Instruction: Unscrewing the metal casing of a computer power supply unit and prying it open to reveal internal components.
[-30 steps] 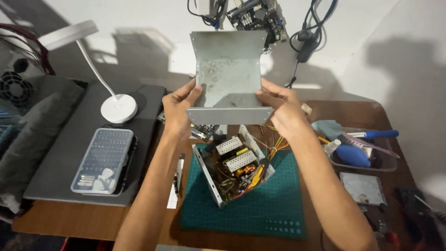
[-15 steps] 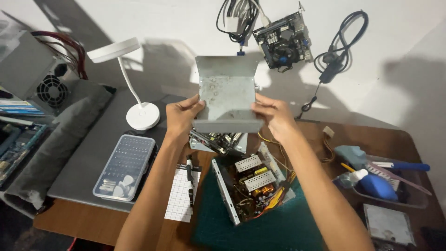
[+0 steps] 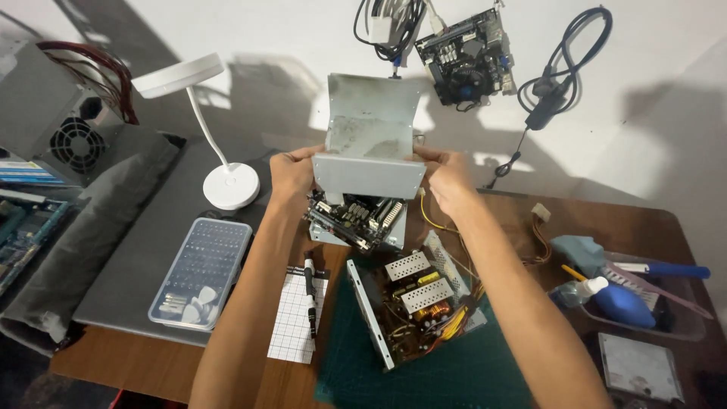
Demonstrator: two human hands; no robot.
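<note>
Bent sheet-metal cover (image 3: 371, 136), dull grey and smudged, is held upright above the bench (image 3: 628, 227), its long axis vertical, inner face toward the camera, folded lip at the bottom. Left hand (image 3: 291, 176) grips the lower left edge, right hand (image 3: 445, 176) the lower right; both are closed on it, forearms reaching forward. Directly below the hands lies a circuit board assembly (image 3: 352, 218); nearer the wearer, an opened power supply (image 3: 416, 303) on a green cutting mat (image 3: 485, 371).
</note>
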